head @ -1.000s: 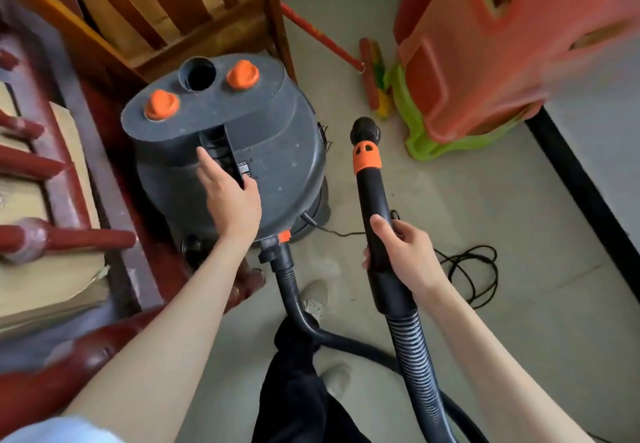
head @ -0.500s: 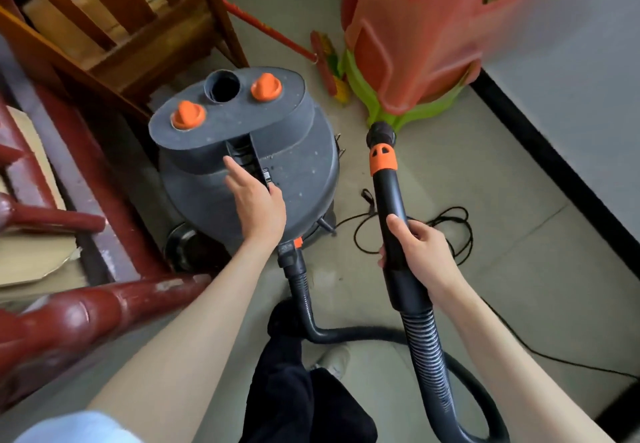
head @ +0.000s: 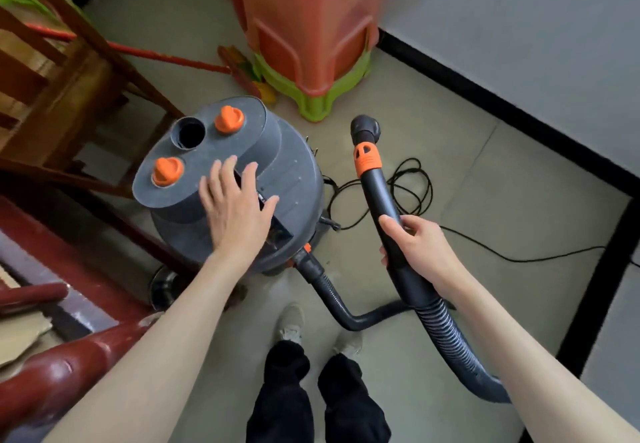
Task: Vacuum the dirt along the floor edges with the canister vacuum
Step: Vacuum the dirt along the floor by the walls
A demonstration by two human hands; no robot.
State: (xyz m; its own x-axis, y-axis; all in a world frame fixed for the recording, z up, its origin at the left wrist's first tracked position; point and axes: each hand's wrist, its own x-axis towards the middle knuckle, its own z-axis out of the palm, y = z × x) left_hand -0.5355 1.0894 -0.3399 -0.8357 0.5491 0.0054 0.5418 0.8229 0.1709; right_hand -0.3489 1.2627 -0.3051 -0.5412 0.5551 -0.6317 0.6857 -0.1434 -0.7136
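Grey canister vacuum, likely heavy, under flat left hand; stiff black wand, best-held mid-shaft, clasped by right hand.

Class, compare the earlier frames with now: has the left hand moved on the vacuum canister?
Yes. The left hand has let go of the canister handle slot and now lies open, fingers spread, nearer the orange knobs.
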